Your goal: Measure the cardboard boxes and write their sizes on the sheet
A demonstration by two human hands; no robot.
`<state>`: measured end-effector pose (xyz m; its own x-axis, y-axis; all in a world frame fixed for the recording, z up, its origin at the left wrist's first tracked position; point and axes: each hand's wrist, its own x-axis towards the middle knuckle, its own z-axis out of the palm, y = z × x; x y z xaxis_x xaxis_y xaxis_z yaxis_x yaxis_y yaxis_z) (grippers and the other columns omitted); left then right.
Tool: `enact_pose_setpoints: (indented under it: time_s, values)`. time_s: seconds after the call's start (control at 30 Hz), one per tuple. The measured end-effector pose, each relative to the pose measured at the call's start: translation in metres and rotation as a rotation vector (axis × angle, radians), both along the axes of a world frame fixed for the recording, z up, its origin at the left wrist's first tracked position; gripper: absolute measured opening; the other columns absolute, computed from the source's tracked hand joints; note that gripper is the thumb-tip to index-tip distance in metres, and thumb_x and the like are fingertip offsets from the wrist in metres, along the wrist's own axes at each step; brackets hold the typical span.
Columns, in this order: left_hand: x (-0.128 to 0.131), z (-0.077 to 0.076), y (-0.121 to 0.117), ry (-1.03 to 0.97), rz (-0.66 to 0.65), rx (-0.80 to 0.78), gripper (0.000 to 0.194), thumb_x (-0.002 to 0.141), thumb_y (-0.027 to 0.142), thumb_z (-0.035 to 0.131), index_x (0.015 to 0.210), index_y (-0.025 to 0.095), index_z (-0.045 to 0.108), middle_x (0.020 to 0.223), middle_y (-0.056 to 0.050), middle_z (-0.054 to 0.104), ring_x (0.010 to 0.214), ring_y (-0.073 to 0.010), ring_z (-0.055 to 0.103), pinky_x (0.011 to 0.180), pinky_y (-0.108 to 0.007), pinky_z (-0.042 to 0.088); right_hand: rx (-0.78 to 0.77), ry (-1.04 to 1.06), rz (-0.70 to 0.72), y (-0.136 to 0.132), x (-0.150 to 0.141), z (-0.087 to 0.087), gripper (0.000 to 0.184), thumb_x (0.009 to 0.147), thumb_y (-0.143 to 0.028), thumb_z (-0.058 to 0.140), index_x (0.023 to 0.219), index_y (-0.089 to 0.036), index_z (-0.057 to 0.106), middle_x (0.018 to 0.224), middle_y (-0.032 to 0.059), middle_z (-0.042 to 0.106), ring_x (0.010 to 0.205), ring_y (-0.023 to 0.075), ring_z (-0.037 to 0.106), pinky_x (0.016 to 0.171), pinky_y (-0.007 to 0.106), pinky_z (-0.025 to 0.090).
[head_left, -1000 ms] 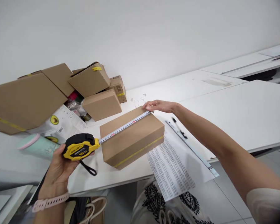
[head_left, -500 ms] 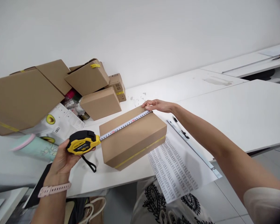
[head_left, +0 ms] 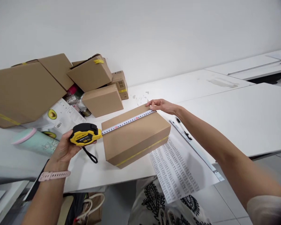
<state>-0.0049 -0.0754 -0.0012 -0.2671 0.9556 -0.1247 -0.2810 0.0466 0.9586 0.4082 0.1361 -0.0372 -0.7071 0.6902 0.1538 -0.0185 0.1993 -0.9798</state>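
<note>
A closed cardboard box (head_left: pixel 135 132) with yellow tape along its near side lies on the white table. My left hand (head_left: pixel 66 147) grips a yellow and black tape measure (head_left: pixel 85 135), held just off the box's left end, with a black wrist strap hanging below. The white blade (head_left: pixel 128 121) runs out across the box's top to its far right edge. There my right hand (head_left: pixel 162 106) pinches the blade's end between thumb and fingers, right at the box edge.
Several cardboard boxes (head_left: pixel 103 100) are piled at the back left, beside a mint tumbler (head_left: pixel 35 142) and an avocado-printed package (head_left: pixel 61 117). A printed sheet (head_left: pixel 175 168) and a pen (head_left: pixel 184 128) lie right of the box, the sheet overhanging the table's front edge.
The view has shifted slightly. Both hands still hold the tape measure stretched over the box, with a little more blade showing at the case and the case turned more level.
</note>
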Motion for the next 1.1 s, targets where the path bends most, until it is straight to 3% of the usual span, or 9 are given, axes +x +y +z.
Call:
enact_pose_setpoints:
  time_s: [0.13,0.3,0.53,1.1]
  values:
    - [-0.008,-0.006,-0.001,-0.037,-0.04,0.031,0.034,0.074,0.04,0.073,0.099,0.018,0.075,0.097,-0.01,0.078,0.093,-0.0355,0.072,0.082,-0.053,0.061,-0.029,0.006,-0.078,-0.005,-0.003,-0.002,0.028,0.071,-0.042,0.081,0.07,-0.021,0.062,0.129,0.0055,0.061,0.122,0.0267,0.052,0.107,0.05,0.034]
    - [-0.013,-0.01,-0.007,-0.002,-0.154,0.085,0.044,0.074,0.042,0.075,0.107,0.012,0.074,0.1,-0.014,0.077,0.099,-0.0397,0.07,0.082,-0.058,0.059,-0.029,0.006,-0.111,-0.006,-0.006,-0.003,0.03,0.067,-0.043,0.084,0.073,-0.022,0.064,0.125,0.0063,0.063,0.122,0.0279,0.053,0.105,0.05,0.037]
    - [-0.009,-0.008,-0.015,0.039,-0.211,0.108,0.045,0.076,0.045,0.075,0.108,0.015,0.075,0.106,-0.013,0.076,0.092,-0.038,0.072,0.071,-0.056,0.062,-0.022,-0.022,-0.118,-0.006,-0.008,-0.003,0.034,0.064,-0.048,0.086,0.073,-0.022,0.065,0.127,0.0075,0.062,0.125,0.0314,0.051,0.103,0.051,0.04]
    - [-0.005,-0.013,-0.024,0.032,-0.215,0.13,0.043,0.073,0.048,0.078,0.102,0.017,0.077,0.1,-0.013,0.077,0.086,-0.0371,0.073,0.067,-0.054,0.062,-0.029,0.0,-0.106,-0.007,-0.01,-0.004,0.035,0.064,-0.048,0.086,0.071,-0.022,0.063,0.125,0.0066,0.063,0.126,0.0309,0.05,0.103,0.05,0.039]
